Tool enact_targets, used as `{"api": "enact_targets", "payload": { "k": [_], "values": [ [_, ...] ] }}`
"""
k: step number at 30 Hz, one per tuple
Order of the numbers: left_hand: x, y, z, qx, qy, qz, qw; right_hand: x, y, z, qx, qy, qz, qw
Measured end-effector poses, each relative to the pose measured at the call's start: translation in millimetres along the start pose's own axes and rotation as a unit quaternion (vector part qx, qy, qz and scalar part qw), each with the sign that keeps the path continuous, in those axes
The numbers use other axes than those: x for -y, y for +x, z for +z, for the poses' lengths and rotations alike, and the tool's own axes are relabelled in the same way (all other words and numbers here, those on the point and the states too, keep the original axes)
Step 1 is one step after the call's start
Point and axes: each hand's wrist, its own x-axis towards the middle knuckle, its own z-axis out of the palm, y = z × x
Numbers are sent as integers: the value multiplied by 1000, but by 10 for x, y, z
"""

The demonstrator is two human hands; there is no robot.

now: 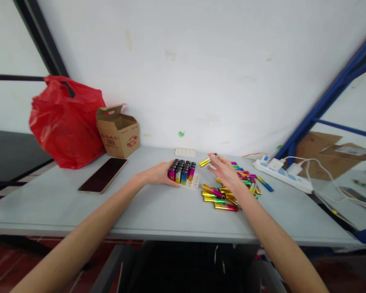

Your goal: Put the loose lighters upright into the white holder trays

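Several upright lighters (182,172) with black tops and shiny coloured bodies stand packed in a white slotted tray (194,182), whose right-hand slots show. My left hand (163,173) is closed round the left side of the tray and its lighters. To the right, my right hand (223,169) pinches one gold lighter (205,162) by its end, tilted in the air right of the tray. Below and beside that hand lies a loose pile of coloured lighters (219,200) in gold, pink, green, red and blue.
A second white tray (185,152) lies by the wall. On the left are a phone (103,175), an open cardboard box (118,132) and a red plastic bag (67,122). A power strip (283,176) with white cables lies at the right of the table (171,215).
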Motion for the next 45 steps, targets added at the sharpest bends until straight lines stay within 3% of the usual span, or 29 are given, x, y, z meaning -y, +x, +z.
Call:
{"api": "enact_targets", "payload": {
  "k": [3,7,14,16,19,22,27,35,39,41,45],
  "values": [
    [0,1,1,2,-3,2,1000,21,-40,50,33,23,13,999],
    [-14,-1,-2,-2,-4,3,1000,12,-99,139,71,-26,30,997],
    [-18,3,-6,0,-3,-1,1000,-139,-65,160,74,-182,-35,980],
    [-17,3,-6,3,-2,-5,1000,-159,-47,132,75,-265,-67,959],
    [-23,-2,-8,3,3,-8,1000,-166,-39,100,52,-416,-143,896],
    [-30,-6,-11,4,5,-12,1000,-186,-42,93,26,-490,-180,852],
    [-36,-7,-9,5,4,-9,1000,-249,-59,126,15,-492,-165,855],
    [-29,-5,-10,-1,4,-13,1000,-188,-135,215,41,-487,-199,849],
    [-5,3,1,-3,0,-9,1000,-120,-159,216,79,-489,-181,849],
    [0,5,4,1,-3,-7,1000,-89,-173,220,109,-501,-197,835],
    [3,5,5,1,3,-10,1000,-54,-200,241,143,-550,-265,779]
  ]
}}
